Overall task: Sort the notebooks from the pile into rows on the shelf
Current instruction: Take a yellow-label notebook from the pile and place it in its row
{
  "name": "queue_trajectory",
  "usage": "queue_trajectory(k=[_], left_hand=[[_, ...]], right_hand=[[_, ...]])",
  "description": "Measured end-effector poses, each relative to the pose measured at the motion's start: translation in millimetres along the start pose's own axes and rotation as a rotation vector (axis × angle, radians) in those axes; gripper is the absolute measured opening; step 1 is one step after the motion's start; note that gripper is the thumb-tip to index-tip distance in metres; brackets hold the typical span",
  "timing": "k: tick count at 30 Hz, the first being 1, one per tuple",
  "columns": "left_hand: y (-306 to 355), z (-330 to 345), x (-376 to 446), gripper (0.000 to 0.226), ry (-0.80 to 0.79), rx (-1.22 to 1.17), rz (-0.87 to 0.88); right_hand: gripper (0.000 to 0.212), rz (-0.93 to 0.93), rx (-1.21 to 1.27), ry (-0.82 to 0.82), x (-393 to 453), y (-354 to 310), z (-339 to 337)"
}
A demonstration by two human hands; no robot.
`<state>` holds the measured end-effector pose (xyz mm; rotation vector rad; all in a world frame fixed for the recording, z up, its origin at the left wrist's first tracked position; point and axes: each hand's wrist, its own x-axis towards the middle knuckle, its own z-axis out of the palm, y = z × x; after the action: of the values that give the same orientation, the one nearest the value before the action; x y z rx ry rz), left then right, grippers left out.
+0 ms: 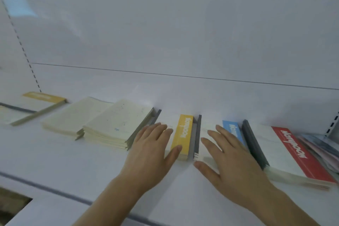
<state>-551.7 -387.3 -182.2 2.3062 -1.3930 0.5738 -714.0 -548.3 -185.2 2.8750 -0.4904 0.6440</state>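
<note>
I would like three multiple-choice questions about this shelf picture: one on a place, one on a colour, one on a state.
1. Where does the left hand rest?
A. on the yellow-banded notebook
B. on the red-banded notebook
C. on the cream stack

2. What colour is the band beside the right hand?
A. green
B. blue
C. black

3. How are both hands?
A. fists
B. pinching a page
C. flat, fingers straight

Answers: 1 A, its thumb touches the yellow band; 2 B, the blue band shows beyond the fingers; 3 C, both lie spread on covers.
</note>
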Motion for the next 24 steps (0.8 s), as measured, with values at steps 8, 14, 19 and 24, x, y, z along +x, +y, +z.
queue_trajectory(k=[8, 14, 19, 24], left_hand=[[-93, -69, -61, 0.047, 0.074, 0.064, -0.118], [-195, -136, -119, 0.049, 0.078, 0.151, -0.245], [-264, -173, -155, 0.049, 0.03, 0.179, -0.351], [-344, -186, -168, 0.052, 0.009, 0.163, -0.434]], right_hand=[[0.066, -0.085, 0.044, 0.039, 40, -125, -14], [0.068, -0.139, 0.07, 0.042, 78, -259, -11], [0.069, -0.168, 0.121, 0.019, 113, -349, -4], [0.076, -0.242, 0.164, 0.012, 171, -419, 11]])
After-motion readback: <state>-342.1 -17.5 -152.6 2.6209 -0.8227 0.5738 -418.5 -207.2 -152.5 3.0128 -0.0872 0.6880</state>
